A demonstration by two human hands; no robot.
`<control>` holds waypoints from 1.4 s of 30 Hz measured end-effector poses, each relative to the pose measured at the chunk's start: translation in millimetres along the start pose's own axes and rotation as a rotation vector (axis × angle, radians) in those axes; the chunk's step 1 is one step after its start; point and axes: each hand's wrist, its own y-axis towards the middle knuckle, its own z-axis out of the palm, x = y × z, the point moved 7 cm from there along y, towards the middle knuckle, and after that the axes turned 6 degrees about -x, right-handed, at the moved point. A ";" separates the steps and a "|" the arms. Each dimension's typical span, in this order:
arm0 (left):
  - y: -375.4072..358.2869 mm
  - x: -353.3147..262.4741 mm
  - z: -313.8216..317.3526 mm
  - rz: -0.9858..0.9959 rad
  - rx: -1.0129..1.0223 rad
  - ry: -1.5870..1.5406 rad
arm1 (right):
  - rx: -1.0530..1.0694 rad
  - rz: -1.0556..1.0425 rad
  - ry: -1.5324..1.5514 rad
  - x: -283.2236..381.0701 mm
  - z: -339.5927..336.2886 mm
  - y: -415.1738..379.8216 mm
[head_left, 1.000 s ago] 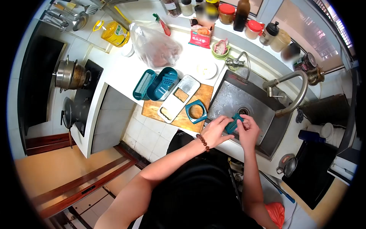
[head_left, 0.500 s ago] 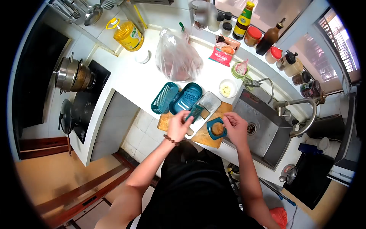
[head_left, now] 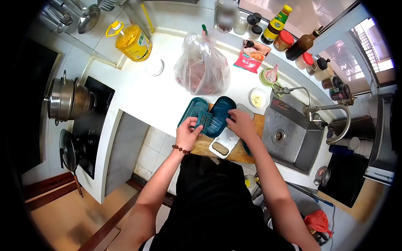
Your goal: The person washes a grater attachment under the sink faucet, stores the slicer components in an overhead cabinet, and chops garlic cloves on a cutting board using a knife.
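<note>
My left hand [head_left: 188,136] pinches a small teal grater plate [head_left: 204,121] between thumb and fingers, over the edge of a teal slotted basket [head_left: 194,108]. Curled at the right rim of a deep teal oval container [head_left: 224,104] is my right hand [head_left: 243,123], its fingertips on that rim. Inside the container lies another grater insert [head_left: 215,124]. Below and partly behind my right hand, a pale slicer frame [head_left: 228,139] with a handle hole rests on a wooden cutting board [head_left: 201,145]. A teal ring-shaped guard [head_left: 246,147] is mostly hidden by my right forearm.
A small white bowl [head_left: 264,93] holds pale pieces near the sink [head_left: 296,138]. Behind stand a plastic bag [head_left: 202,69], an oil jug [head_left: 133,44] and a sauce bottle [head_left: 276,26]. The stove [head_left: 94,108] with pots is at left.
My right hand has left the teal guard and moved up and left to the oval container. My left hand has carried the grater plate left, off the slicer frame. The container sits slightly further right.
</note>
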 end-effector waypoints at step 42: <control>8.5 26.3 -26.8 -0.167 0.022 -0.273 | 0.254 0.068 -0.598 -9.8 126.6 24.3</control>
